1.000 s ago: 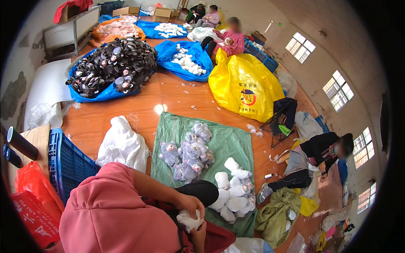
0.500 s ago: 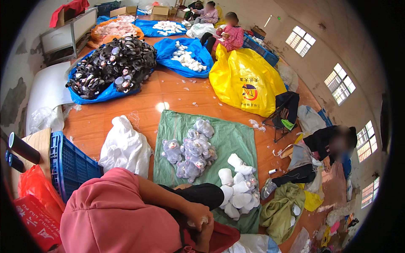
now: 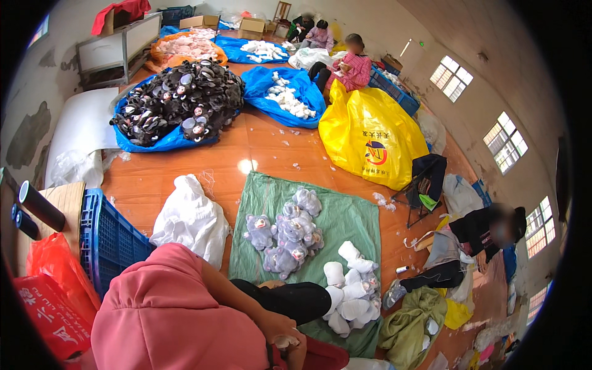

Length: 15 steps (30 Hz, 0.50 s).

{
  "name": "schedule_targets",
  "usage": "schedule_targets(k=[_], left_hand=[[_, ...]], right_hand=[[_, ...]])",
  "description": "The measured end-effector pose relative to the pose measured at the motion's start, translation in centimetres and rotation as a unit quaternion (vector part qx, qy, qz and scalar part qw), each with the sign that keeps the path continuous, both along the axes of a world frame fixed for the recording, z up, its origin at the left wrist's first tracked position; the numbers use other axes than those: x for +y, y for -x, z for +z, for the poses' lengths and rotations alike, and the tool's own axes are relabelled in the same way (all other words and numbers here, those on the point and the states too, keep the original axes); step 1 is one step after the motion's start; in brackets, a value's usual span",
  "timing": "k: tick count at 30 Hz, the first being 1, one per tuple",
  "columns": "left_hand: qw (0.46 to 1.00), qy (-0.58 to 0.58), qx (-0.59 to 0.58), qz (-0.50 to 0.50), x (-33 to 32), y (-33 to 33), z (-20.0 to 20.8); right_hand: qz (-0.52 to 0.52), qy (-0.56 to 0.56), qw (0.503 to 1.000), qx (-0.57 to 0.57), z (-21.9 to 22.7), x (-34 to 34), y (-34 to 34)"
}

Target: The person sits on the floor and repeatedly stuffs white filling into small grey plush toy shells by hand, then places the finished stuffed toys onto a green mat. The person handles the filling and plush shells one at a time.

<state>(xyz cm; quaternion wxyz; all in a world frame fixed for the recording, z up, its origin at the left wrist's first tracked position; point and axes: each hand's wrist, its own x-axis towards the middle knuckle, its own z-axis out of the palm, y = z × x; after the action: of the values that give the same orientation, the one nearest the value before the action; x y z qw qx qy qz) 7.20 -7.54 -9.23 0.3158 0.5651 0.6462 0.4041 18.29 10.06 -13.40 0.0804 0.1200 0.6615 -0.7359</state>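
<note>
A white scrap [image 3: 285,341] is held in the curled, nearly closed fingers of the left hand [image 3: 279,328], near the black-clad knee [image 3: 295,301]; the right hand [image 3: 297,353] is set close beside it, its opening and hold indiscernible. Grey plush toys [image 3: 290,238] and white pieces [image 3: 354,291] are heaped separately on a green sheet [image 3: 262,194].

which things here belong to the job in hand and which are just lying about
Likely in the job:
- white piece, between left hand and right hand
- grey toys
- white bundles
- green sheet

Likely just lying about:
- red bag
- blue crate
- black tubes
- folding chair
</note>
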Motion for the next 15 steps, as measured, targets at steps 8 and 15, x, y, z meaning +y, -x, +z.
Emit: schedule_targets(k=[8,15], left_hand=[[0.988,-0.048,-0.011,0.147,0.7,-0.7,-4.9],[0.991,-0.014,-0.062,0.115,2.0,-0.3,-6.3]], right_hand=[[0.026,-0.026,0.999,-0.025,-0.2,0.4,0.0],[0.052,-0.038,0.997,-0.044,-0.1,0.3,0.5]])
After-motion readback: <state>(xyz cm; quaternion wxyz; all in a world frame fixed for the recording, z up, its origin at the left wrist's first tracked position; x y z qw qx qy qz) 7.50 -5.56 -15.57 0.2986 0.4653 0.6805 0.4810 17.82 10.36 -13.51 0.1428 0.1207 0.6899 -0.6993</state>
